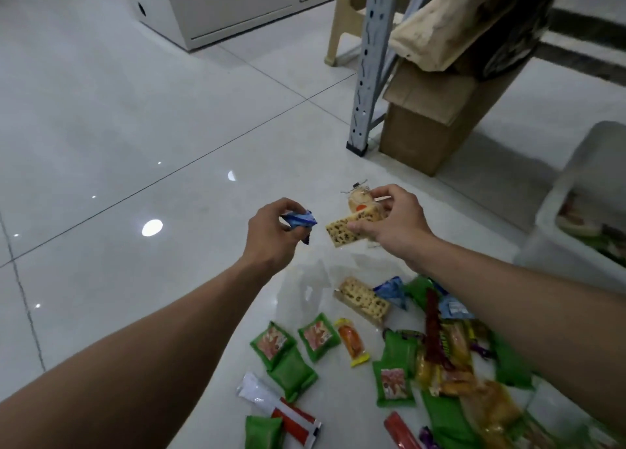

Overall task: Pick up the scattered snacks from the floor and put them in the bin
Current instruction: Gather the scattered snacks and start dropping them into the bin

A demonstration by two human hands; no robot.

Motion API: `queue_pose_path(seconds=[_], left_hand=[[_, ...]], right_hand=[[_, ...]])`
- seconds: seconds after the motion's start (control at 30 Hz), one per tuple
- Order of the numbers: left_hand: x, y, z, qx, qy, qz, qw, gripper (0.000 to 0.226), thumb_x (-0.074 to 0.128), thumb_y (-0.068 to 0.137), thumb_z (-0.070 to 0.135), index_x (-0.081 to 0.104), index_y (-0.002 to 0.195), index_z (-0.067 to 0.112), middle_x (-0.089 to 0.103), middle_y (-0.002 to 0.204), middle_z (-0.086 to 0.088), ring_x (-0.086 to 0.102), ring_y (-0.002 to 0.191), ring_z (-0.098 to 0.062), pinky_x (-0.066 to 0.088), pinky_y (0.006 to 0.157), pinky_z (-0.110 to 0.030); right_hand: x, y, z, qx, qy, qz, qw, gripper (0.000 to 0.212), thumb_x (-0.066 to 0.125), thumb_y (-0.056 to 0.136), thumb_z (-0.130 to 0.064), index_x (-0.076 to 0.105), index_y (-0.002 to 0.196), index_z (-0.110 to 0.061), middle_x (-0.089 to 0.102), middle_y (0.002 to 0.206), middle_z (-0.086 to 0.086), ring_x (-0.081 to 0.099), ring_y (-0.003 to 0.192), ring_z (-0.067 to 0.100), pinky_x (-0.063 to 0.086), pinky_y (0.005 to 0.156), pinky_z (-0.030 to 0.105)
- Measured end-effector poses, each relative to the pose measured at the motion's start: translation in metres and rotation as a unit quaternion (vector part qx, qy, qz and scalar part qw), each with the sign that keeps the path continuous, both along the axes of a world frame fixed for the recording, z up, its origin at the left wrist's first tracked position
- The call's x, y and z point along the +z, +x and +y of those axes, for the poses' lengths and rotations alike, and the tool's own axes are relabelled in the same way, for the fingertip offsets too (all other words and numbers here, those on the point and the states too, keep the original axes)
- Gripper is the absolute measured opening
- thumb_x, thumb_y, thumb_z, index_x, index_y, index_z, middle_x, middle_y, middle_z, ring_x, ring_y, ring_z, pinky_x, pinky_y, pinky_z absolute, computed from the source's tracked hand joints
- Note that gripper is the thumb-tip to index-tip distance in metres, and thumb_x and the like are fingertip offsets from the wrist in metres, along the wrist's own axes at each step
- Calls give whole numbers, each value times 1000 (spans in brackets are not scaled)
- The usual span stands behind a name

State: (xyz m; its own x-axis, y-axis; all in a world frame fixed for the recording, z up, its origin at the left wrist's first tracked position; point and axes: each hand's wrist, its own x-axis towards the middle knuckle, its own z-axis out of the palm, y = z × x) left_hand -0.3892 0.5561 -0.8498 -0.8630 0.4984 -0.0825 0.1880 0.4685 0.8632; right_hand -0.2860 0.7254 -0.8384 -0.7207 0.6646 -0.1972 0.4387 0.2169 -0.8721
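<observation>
Over snacks (pixel 318 338), left hand (pixel 271 237), right hand (pixel 394 227) outstretched.

2 forearms show bare, likewise the left hand (pixel 271 237) and right hand (pixel 398 227).

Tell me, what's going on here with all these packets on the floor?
A person is gathering snacks off the tiled floor. The left hand pinches a small blue packet, and the right hand grips a cracker pack together with a clear-wrapped snack. Many more, green packets among them, lie under the arms. The white bin at the right already holds some.
</observation>
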Motion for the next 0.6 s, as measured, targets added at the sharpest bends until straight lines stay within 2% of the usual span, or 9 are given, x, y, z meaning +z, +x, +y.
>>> queue_pose_path(seconds=[0.17,0.27,0.4,0.5,0.6], left_hand=[[33,23,81,-73,15,35,997,19,73,81,9,65,95,20,59,103,-1,63,74,-19,48,61,-24],[51,46,127,-119,33,62,990,19,74,81,12,66,97,18,61,100,0,60,67,-13,46,59,-20],[68,87,183,-174,68,71,980,18,74,80,10,66,96,16,63,85,4,55,60,-5,41,54,-11],[73,121,223,-228,75,70,968,19,74,79,10,66,95,16,68,86,1,62,72,-10,48,65,-21],[75,155,258,-273,71,64,957,19,74,80,11,66,97,16,70,91,-1,65,79,-12,54,72,-24]], right_hand=[[33,53,52,-107,30,43,993,58,90,62,-21,54,107,-26,61,107,-2,58,87,6,53,73,25],[50,92,88,-181,61,55,980,58,90,62,-22,54,107,-25,62,107,-3,58,92,9,52,78,26],[70,149,130,-285,80,80,952,58,89,63,-16,57,111,-19,62,107,-2,58,92,9,48,75,21],[77,189,154,-365,83,91,923,58,89,63,-15,58,112,-20,62,108,-5,59,92,10,47,75,20],[76,223,174,-411,79,90,904,58,89,63,-16,57,112,-21,59,105,-6,57,90,10,47,75,21]])
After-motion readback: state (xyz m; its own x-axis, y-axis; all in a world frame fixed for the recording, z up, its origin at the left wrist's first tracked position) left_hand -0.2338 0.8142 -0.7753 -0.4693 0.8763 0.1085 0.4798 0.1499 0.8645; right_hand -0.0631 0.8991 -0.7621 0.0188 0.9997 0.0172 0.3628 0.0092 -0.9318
